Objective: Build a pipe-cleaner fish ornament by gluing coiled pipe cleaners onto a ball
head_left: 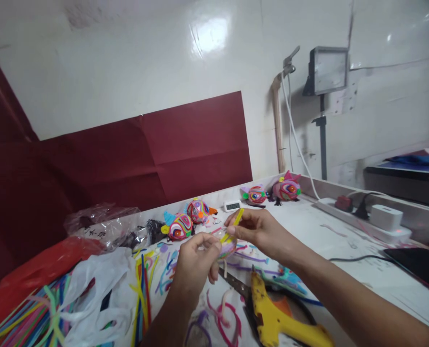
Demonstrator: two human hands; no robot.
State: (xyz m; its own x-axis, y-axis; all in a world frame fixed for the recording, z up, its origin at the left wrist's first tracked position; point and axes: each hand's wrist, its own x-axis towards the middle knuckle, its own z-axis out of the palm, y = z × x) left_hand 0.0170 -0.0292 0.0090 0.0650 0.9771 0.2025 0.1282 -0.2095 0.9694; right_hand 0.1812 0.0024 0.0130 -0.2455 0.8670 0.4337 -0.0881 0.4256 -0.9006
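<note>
My right hand [256, 230] pinches a short yellow pipe cleaner [238, 218], its upper end sticking up past the fingertips. With thumb and fingers closed, my left hand [199, 260] grips the near side of a small rounded craft piece [229, 247], partly see-through with purple and pink on it. The fingers hide much of it. Below the hands lie scissors [236, 283] and a yellow glue gun [272, 315]. Loose pink pipe cleaners [231, 315] curl near the left wrist.
Colourful fish-like figures [180, 226] stand along the back, beside a small digital clock [232, 206]. Bundled pipe cleaners [30, 313] and a white plastic bag [99, 294] lie at left. At right are a power strip [359, 219] and a phone [419, 270].
</note>
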